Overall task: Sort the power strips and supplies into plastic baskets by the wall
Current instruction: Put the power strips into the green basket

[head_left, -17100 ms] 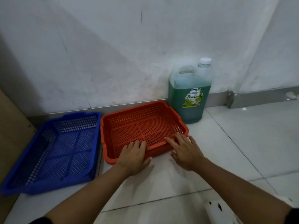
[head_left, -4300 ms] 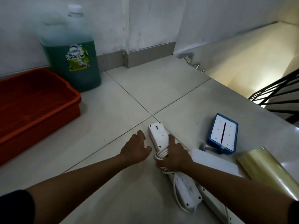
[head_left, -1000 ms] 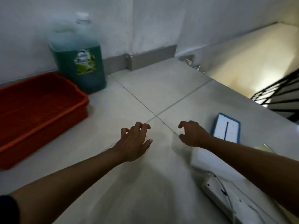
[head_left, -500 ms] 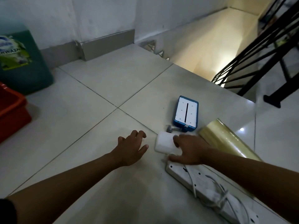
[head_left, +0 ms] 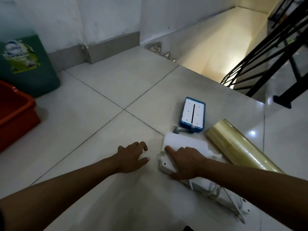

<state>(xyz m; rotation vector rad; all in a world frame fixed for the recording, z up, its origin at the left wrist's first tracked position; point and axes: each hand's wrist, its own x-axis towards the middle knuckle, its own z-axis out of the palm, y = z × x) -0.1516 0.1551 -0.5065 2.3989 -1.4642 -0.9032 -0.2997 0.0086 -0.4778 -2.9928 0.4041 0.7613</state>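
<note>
While right hand grips one white power strip, left hand rests open; one orange basket visible.

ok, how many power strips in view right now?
1: a white strip on the floor, its near end under the right hand, running toward the lower right. The arm may hide another.

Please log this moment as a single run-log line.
right hand: grips white power strip on floor | left hand: open, beside it | red basket: far left
</note>
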